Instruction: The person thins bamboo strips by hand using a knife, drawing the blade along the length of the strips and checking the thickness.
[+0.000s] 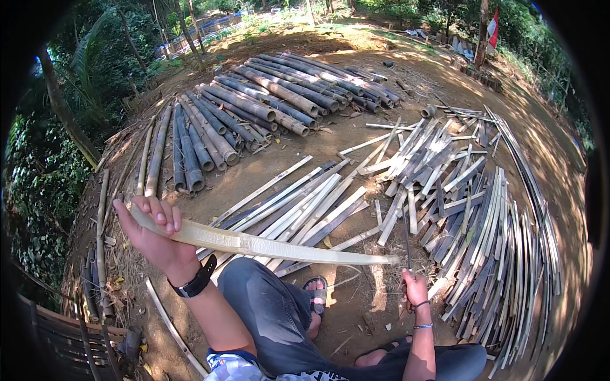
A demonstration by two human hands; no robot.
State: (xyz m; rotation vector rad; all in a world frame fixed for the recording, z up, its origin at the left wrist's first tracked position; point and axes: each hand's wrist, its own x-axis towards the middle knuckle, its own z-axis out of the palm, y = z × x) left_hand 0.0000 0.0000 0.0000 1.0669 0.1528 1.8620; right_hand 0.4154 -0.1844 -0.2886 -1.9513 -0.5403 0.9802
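My left hand [157, 240], raised at the left, is closed round one end of a long split bamboo strip [273, 246]. The pale inner face of the strip shows, with a node across it. It slants over my bent left knee, and its far end reaches close to a knife blade. My right hand [415, 289], low at the right, is closed on the handle of this knife [407, 244]. Its dark, thin blade points up and away from me. Most of the handle is hidden by my fingers.
Split bamboo strips [305, 213] lie ahead, with a larger heap of strips [489, 254] at the right. Whole bamboo poles [267, 101] are stacked farther off on the dirt. My sandalled foot [316, 295] is beneath the strip. A dark slatted structure [63, 343] stands at the lower left.
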